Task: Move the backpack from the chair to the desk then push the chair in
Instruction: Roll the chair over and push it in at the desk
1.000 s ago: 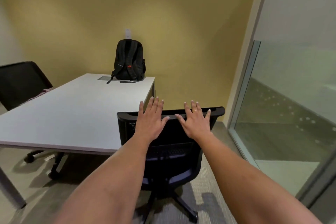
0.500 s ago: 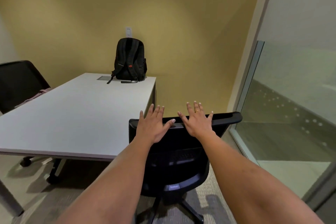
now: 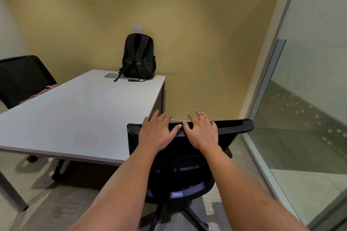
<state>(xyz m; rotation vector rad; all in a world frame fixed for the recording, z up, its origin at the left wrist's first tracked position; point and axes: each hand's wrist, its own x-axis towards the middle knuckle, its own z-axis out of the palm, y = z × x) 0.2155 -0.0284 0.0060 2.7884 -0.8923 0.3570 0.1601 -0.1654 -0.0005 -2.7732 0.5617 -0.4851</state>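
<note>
A black backpack (image 3: 139,56) stands upright at the far end of the white desk (image 3: 78,114), against the yellow wall. A black office chair (image 3: 232,127) stands at the desk's near right corner, its back toward me. My left hand (image 3: 156,133) rests flat on the top of the chair back with straight fingers. My right hand (image 3: 201,131), with a ring on it, lies flat beside it on the same top edge. Neither hand grips anything.
A second black chair (image 3: 24,78) with a pink cloth on it stands at the desk's left side. A glass partition (image 3: 300,108) runs along the right. Desk legs (image 3: 11,191) and the chair's wheeled base (image 3: 189,217) stand on the carpet.
The chair has rolled forward and to the right toward the desk's end, with both hands staying flat on its back. The view has moved closer to the desk.
</note>
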